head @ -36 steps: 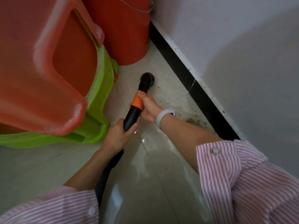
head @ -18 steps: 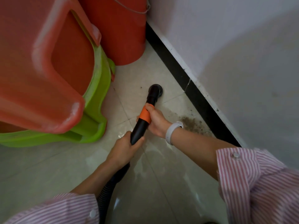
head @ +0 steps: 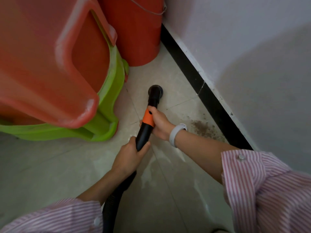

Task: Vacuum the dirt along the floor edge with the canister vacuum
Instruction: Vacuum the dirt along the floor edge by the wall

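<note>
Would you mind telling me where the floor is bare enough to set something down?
Bare tile lies between the green stool and the black baseboard, ahead of the nozzle, and lower left below the stool. Crowded: the dirt patch at the baseboard, the red bucket corner.

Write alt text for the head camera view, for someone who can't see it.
Both hands grip a black vacuum wand on a tiled floor: the right hand at its orange band, the left hand lower, near the hose. Its round nozzle sits short of a brown dirt patch by the black baseboard. Stacked red and green stools and a red bucket stand to the left.
</note>
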`<state>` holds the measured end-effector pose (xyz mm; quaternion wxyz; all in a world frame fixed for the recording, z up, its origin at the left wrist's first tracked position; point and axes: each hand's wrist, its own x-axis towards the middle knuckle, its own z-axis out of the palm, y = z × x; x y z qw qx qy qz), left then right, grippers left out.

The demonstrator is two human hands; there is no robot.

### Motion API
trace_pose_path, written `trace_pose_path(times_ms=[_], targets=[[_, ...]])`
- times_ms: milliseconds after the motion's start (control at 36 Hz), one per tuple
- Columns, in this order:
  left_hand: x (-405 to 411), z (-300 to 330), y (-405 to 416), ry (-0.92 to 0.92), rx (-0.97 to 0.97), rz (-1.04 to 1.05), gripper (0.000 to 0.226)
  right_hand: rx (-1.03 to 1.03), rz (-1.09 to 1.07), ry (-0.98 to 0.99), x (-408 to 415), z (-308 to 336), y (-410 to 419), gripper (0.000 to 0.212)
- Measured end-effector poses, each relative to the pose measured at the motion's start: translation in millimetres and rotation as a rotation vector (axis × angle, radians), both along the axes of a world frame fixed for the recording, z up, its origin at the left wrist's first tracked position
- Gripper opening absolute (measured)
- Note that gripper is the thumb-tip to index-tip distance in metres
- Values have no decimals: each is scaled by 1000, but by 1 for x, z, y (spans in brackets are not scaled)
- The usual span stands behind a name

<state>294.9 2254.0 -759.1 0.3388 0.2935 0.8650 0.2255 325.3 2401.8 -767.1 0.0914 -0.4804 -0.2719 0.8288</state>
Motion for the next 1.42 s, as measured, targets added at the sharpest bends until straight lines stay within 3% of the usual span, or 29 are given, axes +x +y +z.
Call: trace_pose_path(times_ms=[444, 917, 1111, 1417], targets=[[-16, -2, 21, -38, -4, -27, 36, -59, -9, 16, -13, -7, 21, 18], [39, 14, -73, -70, -126, -53, 31, -38, 7, -104, 31, -20, -74, 13], [15, -3, -43, -38, -44, 98, 40, 8, 94, -56, -6, -7, -43, 17], [-8, -7, -11, -138, 28, 5, 40, -29, -7, -106, -9, 5, -9, 19]])
